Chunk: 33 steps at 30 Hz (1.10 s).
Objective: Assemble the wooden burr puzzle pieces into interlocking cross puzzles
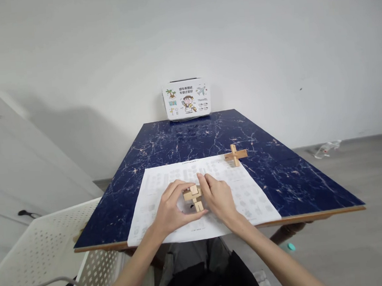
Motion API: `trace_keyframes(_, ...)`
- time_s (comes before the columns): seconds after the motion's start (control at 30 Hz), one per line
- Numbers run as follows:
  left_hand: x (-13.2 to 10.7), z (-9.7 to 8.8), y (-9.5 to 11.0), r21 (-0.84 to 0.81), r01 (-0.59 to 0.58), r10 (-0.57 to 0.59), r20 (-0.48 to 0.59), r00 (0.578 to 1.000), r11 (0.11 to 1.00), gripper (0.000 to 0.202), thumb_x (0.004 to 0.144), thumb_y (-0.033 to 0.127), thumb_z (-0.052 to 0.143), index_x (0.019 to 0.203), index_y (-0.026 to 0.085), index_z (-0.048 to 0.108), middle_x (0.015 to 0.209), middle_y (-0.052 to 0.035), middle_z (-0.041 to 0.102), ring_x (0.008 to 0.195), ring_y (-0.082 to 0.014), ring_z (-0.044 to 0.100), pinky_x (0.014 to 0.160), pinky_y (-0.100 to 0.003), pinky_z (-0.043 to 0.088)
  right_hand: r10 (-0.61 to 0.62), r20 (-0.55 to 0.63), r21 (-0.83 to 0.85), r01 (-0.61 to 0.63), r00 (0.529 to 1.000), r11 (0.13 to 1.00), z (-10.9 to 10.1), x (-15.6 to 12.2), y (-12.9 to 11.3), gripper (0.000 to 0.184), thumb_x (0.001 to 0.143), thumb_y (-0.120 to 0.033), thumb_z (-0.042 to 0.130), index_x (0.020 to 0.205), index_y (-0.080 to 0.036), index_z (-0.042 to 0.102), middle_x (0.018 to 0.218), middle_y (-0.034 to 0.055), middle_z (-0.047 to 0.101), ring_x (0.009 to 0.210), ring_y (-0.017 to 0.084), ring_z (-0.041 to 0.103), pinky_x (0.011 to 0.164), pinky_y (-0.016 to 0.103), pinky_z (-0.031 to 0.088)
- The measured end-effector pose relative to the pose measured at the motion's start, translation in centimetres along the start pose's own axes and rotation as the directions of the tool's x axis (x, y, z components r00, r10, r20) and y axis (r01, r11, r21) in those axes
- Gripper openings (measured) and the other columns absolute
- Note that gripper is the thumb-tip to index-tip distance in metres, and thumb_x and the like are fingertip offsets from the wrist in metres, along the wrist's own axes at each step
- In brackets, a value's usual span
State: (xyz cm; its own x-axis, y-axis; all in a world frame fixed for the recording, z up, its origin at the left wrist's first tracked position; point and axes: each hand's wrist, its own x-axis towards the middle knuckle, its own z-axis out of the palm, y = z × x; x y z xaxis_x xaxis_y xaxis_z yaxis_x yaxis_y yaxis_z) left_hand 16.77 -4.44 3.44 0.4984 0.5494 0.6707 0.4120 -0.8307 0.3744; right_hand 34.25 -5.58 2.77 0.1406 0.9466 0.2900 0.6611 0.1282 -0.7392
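A small wooden block puzzle (194,196) sits between both my hands, over a white printed sheet (247,191) on the dark blue marbled table (279,171). My left hand (171,208) curls round its left side, fingers closed on it. From the right, my right hand (219,196) presses against the same puzzle with bent fingers. A second wooden cross-shaped puzzle (235,155) lies alone at the sheet's far right corner, out of reach of either hand.
A white box with cartoon pictures (186,98) stands at the table's far edge against the wall. A white perforated basket (37,247) stands at the lower left beside the table. A clear plastic wrapper (325,149) lies on the floor at the right.
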Motion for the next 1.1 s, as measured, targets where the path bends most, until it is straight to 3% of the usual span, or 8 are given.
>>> trace_keyframes(0.1, -0.1, -0.1, 0.0, 0.019, -0.038, 0.038, 0.001, 0.999, 0.999, 0.062, 0.076, 0.033, 0.088, 0.128, 0.023, 0.056, 0.111, -0.0102, 0.068, 0.100, -0.0260, 0.066, 0.084, -0.041, 0.057, 0.029, 0.028, -0.140, -0.025, 0.999, 0.990, 0.3, 0.3, -0.2, 0.045, 0.108, -0.046, 0.038, 0.078, -0.022, 0.060, 0.066, 0.0051, 0.067, 0.060, 0.021, 0.061, 0.059, 0.030, 0.026)
trace_keyframes(0.27, 0.0, -0.3, 0.0, 0.072, -0.088, 0.088, 0.000, 0.996, 0.993, 0.060, 0.078, 0.030, 0.087, 0.129, 0.023, 0.056, 0.112, -0.0109, 0.070, 0.101, -0.0270, 0.067, 0.086, -0.043, 0.057, 0.036, 0.100, -0.046, -0.031, 0.994, 0.998, 0.2, 0.8, -0.1, 0.050, 0.106, -0.053, 0.042, 0.075, -0.023, 0.066, 0.075, 0.0107, 0.073, 0.069, 0.026, 0.066, 0.063, 0.031, 0.033)
trace_keyframes(0.47, 0.3, -0.3, 0.1, 0.078, 0.070, -0.066, -0.060, 0.996, 0.995, 0.055, 0.076, 0.040, 0.087, 0.122, 0.022, 0.062, 0.105, -0.0086, 0.069, 0.095, -0.0254, 0.067, 0.081, -0.040, 0.057, 0.067, 0.186, 0.150, -0.096, 0.980, 0.984, -1.4, 1.1, 0.0, 0.059, 0.107, -0.060, 0.028, 0.076, -0.024, 0.061, 0.065, 0.0048, 0.068, 0.068, 0.024, 0.065, 0.066, 0.031, 0.039)
trace_keyframes(0.57, 0.2, -0.3, 0.0, 0.070, 0.150, -0.143, -0.103, 0.984, 0.986, 0.054, 0.076, 0.041, 0.087, 0.120, 0.022, 0.062, 0.105, -0.0078, 0.068, 0.095, -0.0247, 0.066, 0.081, -0.039, 0.057, -0.025, 0.177, 0.173, -0.006, 0.984, 0.985, -2.6, 0.8, 1.0, 0.045, 0.107, -0.054, 0.035, 0.085, -0.023, 0.060, 0.067, 0.0014, 0.067, 0.066, 0.022, 0.064, 0.066, 0.030, 0.041)
trace_keyframes(0.7, 0.2, -0.3, -0.1, 0.053, 0.236, -0.227, -0.140, 0.964, 0.970, 0.051, 0.078, 0.040, 0.086, 0.119, 0.022, 0.062, 0.111, -0.0076, 0.069, 0.099, -0.0241, 0.066, 0.085, -0.039, 0.057, -0.194, 0.187, 0.119, 0.173, 0.963, 0.978, -3.4, -0.2, 3.0, 0.025, 0.099, -0.046, 0.056, 0.102, -0.022, 0.063, 0.092, 0.0038, 0.070, 0.071, 0.019, 0.065, 0.066, 0.031, 0.046)
trace_keyframes(0.87, 0.2, -0.2, -0.2, 0.043, 0.283, -0.271, -0.173, 0.947, 0.958, 0.051, 0.078, 0.037, 0.087, 0.120, 0.023, 0.062, 0.113, -0.0069, 0.069, 0.100, -0.0233, 0.066, 0.088, -0.039, 0.056, -0.288, 0.257, 0.049, 0.285, 0.922, 0.957, -2.2, -1.3, 3.6, 0.062, 0.085, -0.048, 0.076, 0.138, -0.025, 0.054, 0.134, 0.0140, 0.057, 0.101, 0.028, 0.067, 0.080, 0.040, 0.056)
trace_keyframes(1.0, 0.1, -0.3, -0.1, 0.038, 0.286, -0.276, -0.174, 0.945, 0.957, 0.050, 0.078, 0.036, 0.086, 0.120, 0.023, 0.061, 0.115, -0.0070, 0.069, 0.101, -0.0238, 0.066, 0.086, -0.039, 0.056, -0.331, 0.243, 0.044, 0.330, 0.912, 0.943, -1.4, -1.1, 3.0, 0.047, 0.084, -0.037, 0.077, 0.126, -0.022, 0.061, 0.125, 0.0139, 0.063, 0.115, 0.033, 0.060, 0.090, 0.048, 0.054)
trace_keyframes(1.1, 0.1, -0.4, -0.1, 0.041, 0.280, -0.269, -0.181, 0.946, 0.959, 0.051, 0.078, 0.036, 0.086, 0.121, 0.024, 0.061, 0.115, -0.0070, 0.068, 0.100, -0.0240, 0.067, 0.085, -0.039, 0.057, -0.262, 0.266, 0.223, 0.205, 0.928, 0.953, -2.0, -0.9, 2.8, 0.044, 0.080, -0.034, 0.078, 0.119, -0.021, 0.062, 0.114, 0.0100, 0.067, 0.102, 0.027, 0.064, 0.087, 0.043, 0.054)
